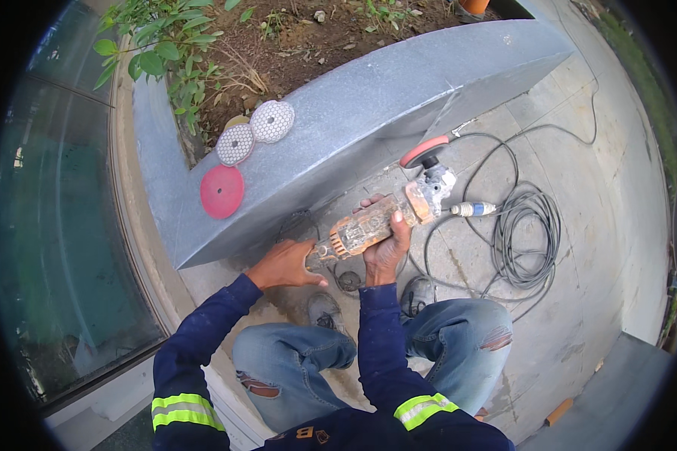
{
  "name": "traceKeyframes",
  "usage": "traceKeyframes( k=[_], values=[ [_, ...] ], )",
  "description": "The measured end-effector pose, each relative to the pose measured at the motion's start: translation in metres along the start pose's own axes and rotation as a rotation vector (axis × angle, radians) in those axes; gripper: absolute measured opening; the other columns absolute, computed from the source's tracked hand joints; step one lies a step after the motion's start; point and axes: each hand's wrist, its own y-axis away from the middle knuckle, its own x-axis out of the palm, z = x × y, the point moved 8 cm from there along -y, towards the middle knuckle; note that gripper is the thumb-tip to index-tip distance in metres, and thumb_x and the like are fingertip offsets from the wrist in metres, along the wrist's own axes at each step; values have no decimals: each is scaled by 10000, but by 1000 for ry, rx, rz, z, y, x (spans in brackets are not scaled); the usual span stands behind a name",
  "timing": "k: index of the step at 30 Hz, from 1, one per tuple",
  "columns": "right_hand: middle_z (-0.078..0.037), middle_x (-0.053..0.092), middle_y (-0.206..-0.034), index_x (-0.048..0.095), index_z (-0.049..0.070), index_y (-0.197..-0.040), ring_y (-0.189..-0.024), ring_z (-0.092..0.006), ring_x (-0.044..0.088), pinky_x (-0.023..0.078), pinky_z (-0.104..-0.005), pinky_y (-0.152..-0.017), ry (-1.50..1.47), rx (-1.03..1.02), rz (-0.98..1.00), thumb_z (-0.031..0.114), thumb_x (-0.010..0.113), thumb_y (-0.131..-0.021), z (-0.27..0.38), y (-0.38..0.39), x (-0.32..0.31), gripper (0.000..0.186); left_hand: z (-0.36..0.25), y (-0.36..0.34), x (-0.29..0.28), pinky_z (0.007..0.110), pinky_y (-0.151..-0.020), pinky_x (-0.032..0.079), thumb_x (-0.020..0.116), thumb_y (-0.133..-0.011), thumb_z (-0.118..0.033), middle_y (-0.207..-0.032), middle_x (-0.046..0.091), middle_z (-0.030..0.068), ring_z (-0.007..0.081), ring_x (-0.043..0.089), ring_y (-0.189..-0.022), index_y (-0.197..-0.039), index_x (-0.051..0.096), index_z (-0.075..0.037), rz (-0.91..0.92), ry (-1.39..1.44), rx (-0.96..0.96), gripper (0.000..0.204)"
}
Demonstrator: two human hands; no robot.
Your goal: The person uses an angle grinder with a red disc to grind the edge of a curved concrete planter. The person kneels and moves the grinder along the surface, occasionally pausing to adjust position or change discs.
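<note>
I hold an orange, dust-caked angle grinder (pixel 361 225) out in front of my knees. My right hand (pixel 387 254) is wrapped round the middle of its body from below, thumb on top. The rear end of the body is in my left hand (pixel 282 264), whose fingertips are partly hidden behind it. A red backing pad (pixel 424 152) sits on the grinder's head, tilted and close to the wall face. On the grey stone ledge lie two white honeycomb polishing pads, one nearer (pixel 235 144) and one farther (pixel 272 121), and a pink disc (pixel 222 192).
A grey cable lies coiled (pixel 530 239) on the paved floor at right, beside a white-and-blue plug connector (pixel 473 209). The curved stone ledge (pixel 399 71) borders a soil bed (pixel 293 37) with a leafy plant (pixel 162 56). Glass panels (pixel 68 225) stand at left.
</note>
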Motion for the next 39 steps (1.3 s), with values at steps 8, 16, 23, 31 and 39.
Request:
traceKeyframes(
  k=[8,16,23,31,39],
  values=[
    [-178,700,-1059,590,-48,-1266,-920,-289,746,636,-409,-786,71,35,153,187,789,-889,-37,18,9,487,56,3,56,463,-841,592,823,-784,-229,-1039,774,217,422,748,-999,-1213,693,-44,-544,118,40,485],
    [-140,714,-989,633,-42,-1195,-856,-254,745,618,-383,-762,190,0,169,205,802,-875,-42,10,11,438,77,-10,73,476,-829,594,820,-748,-208,-989,766,243,423,752,-1003,-1139,717,-40,-694,156,-102,438],
    [-139,702,-1001,611,-31,-1229,-834,-254,744,624,-386,-728,176,-48,179,208,792,-885,-11,-29,8,455,41,-48,56,495,-815,583,800,-744,-190,-956,755,255,457,733,-970,-1116,726,-34,-710,119,19,410],
    [-163,707,-953,610,-35,-1201,-815,-266,745,627,-390,-723,143,-83,149,247,787,-898,8,-59,8,450,14,-72,34,505,-785,574,790,-737,-203,-922,750,258,477,719,-931,-1058,721,-14,-686,-19,69,378],
    [-141,705,-1008,618,-43,-1218,-824,-247,741,623,-387,-734,293,-112,226,188,825,-862,-17,-14,19,472,59,-44,70,489,-772,581,807,-732,-188,-907,758,256,440,757,-912,-1042,719,9,-734,219,88,377]
  ],
)
